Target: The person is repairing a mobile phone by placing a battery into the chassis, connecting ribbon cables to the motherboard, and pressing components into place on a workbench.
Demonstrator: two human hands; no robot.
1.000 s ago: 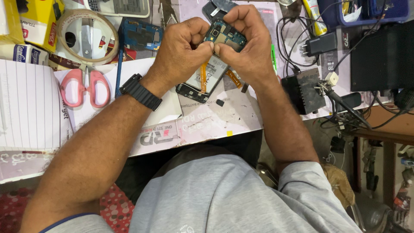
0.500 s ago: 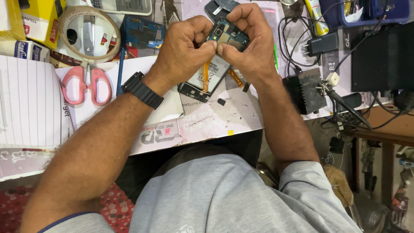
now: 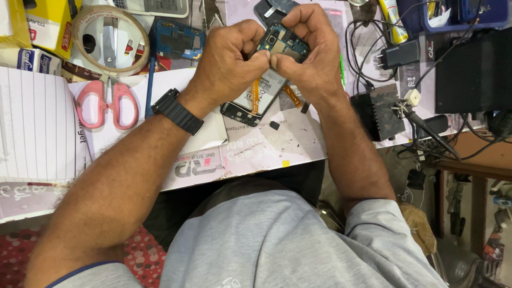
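- Opened smartphone point(image 3: 265, 80), its back cover off so the green-blue circuit board, the white battery and the orange flex ribbons show, sits raised above the paper-covered workbench point(image 3: 277, 144), gripped between both my hands at its upper, camera end.
- My left hand point(image 3: 226, 64), the one with the black wristwatch point(image 3: 177, 111), is curled into a loose fist, thumb tip pressed down on the board's edge.
- My right hand point(image 3: 312, 56) is curled the same way, thumb meeting the left thumb over the board; whether a tiny part sits pinched between them I cannot tell.
- I judge the step to be work on the board near the camera: pressing a connector or easing a small part.
- What comes next, I think, calls for gentle, even thumb pressure, keeping the orange ribbons unbent.
- Pink-handled scissors point(image 3: 106, 102) and a roll of clear tape point(image 3: 109, 40) lie well apart to my left; a black charger block point(image 3: 380, 111) lies just right of my forearm.
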